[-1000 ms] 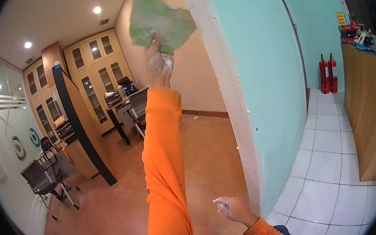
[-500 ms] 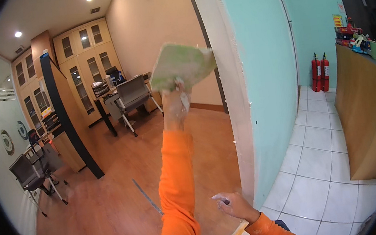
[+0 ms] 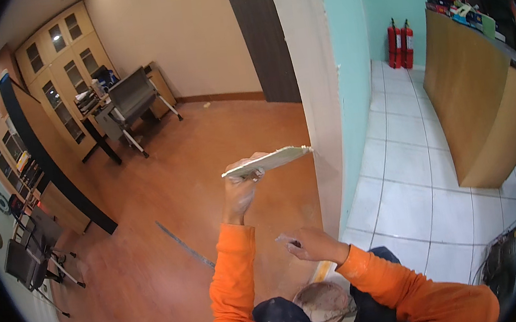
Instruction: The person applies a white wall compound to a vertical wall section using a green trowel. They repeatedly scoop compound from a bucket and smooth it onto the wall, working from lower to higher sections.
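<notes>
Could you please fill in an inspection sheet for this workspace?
Surface: pale wall edge meets the turquoise wall in a rough border.
Job's things: pale green spreader, paste-flecked at its tip; reddish bowl of pale paste.
Clutter: long grey strip on the reddish-brown floor; mixed items on the wooden counter.
Hands: left hand grips the spreader; right hand half-curled, contents unclear.
Cables: possible thin ones beside the dark object, lower right; unconfirmed.
Surroundings: two red fire extinguishers, office chairs, wooden cabinets.

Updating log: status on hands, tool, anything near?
Left hand gripping pale-green spreader, tip at wall edge, contact unclear. Right hand half-curled, no tool visible. Bowl between knees.
</notes>
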A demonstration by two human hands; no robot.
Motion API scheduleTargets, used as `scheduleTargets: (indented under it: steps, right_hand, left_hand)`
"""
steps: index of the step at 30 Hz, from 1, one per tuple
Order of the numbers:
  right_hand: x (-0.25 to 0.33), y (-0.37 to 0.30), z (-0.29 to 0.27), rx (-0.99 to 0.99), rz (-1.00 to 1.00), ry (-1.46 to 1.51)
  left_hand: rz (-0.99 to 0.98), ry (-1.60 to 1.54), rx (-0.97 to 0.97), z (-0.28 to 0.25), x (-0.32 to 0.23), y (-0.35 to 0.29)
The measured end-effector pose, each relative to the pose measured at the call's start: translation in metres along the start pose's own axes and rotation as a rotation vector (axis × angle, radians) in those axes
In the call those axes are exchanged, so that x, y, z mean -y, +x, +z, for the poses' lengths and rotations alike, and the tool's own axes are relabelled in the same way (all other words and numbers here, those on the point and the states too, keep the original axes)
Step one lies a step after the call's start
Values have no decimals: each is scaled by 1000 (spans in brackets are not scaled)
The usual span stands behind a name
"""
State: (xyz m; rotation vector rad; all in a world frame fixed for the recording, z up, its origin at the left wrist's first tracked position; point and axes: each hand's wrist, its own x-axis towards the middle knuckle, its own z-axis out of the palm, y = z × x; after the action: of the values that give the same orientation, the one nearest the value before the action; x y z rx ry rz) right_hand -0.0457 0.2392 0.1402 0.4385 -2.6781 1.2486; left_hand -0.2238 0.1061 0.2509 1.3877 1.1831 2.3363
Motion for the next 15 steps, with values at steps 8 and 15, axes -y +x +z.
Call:
scheduleTargets:
  steps: [8, 15]
  right_hand:
    - [-2, 6, 13, 19, -108, -201]
    - [35, 3, -11, 142, -102, 409]
  left_hand:
    - [-118, 85, -730, -4, -22, -81]
    - [-63, -426, -888, 92, -50, -157]
